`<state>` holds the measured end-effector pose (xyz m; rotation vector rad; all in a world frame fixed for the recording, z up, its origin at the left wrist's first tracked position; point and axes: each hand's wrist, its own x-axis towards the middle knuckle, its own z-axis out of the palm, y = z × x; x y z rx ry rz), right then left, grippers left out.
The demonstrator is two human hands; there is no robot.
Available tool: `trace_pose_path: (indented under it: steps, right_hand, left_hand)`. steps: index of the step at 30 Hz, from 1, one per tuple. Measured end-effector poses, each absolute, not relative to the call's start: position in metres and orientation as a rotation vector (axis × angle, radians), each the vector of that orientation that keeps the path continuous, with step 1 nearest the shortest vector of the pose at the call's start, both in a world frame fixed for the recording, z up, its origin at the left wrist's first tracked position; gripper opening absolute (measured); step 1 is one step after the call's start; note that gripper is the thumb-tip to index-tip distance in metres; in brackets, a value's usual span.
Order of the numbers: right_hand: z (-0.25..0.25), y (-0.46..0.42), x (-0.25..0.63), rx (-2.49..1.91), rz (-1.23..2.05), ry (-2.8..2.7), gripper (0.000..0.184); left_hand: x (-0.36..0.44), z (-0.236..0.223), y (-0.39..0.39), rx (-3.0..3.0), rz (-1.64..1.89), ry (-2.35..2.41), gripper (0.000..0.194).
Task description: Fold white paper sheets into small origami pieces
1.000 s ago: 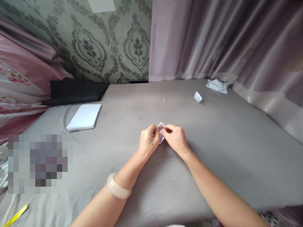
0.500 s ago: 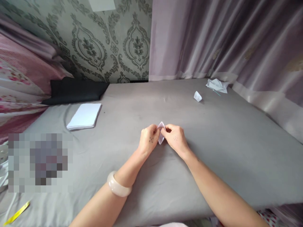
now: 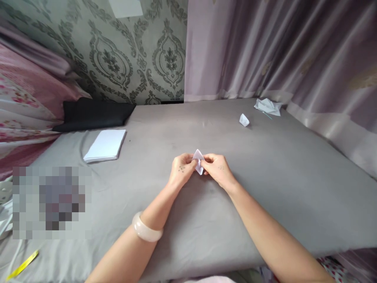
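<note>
A small folded white paper piece (image 3: 198, 160) is pinched between both my hands just above the grey sheet (image 3: 294, 184). My left hand (image 3: 182, 171), with a pale bangle on its wrist, grips the paper's left side with closed fingers. My right hand (image 3: 217, 170) grips its right side, fingers curled onto it. Only the paper's upper tip and lower corner show between my fingers.
A stack of white paper sheets (image 3: 105, 145) lies at the left, a black cushion (image 3: 91, 114) behind it. A small folded paper (image 3: 244, 120) and crumpled paper scraps (image 3: 267, 106) lie at the far right by the curtain. A yellow tape (image 3: 22, 265) lies at the lower left.
The paper has turned a little between my fingers and its tip now leans left. My hands stay in about the same place.
</note>
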<state>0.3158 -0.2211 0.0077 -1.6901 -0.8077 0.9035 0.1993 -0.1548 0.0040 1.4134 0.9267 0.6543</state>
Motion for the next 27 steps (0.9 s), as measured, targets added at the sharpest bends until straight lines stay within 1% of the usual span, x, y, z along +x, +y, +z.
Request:
trace_pose_path:
  steps: [6, 11, 14, 17, 19, 21, 24, 27]
  right_hand:
    - [0.006, -0.221, 0.316, -1.776, 0.798, -0.804, 0.022]
    - [0.010, -0.223, 0.314, -1.856, 0.636, -0.960, 0.020]
    - [0.015, -0.224, 0.313, -1.851, 0.576, -1.038, 0.024]
    - [0.022, -0.227, 0.312, -1.795, 0.371, -1.104, 0.026]
    - [0.026, -0.232, 0.309, -1.746, 0.228, -1.237, 0.023]
    - [0.028, -0.236, 0.303, -1.744, 0.162, -1.449, 0.023]
    - [0.026, -0.241, 0.295, -1.880, 0.052, -1.712, 0.021]
    - [0.021, -0.241, 0.293, -1.971, -0.044, -1.778, 0.020]
  left_hand:
    - [0.199, -0.001, -0.156, 1.412, 0.633, 0.895, 0.029]
    - [0.199, 0.002, -0.156, 1.436, 0.644, 0.901, 0.023]
    - [0.200, 0.004, -0.154, 1.327, 0.686, 0.931, 0.022]
    - [0.199, 0.006, -0.149, 1.176, 0.747, 0.969, 0.026]
    - [0.199, 0.006, -0.145, 1.121, 0.795, 0.975, 0.029]
    - [0.198, 0.005, -0.142, 1.112, 0.830, 0.969, 0.031]
    - [0.197, 0.005, -0.141, 1.125, 0.819, 0.975, 0.032]
    - [0.197, 0.011, -0.142, 1.112, 0.795, 0.991, 0.036]
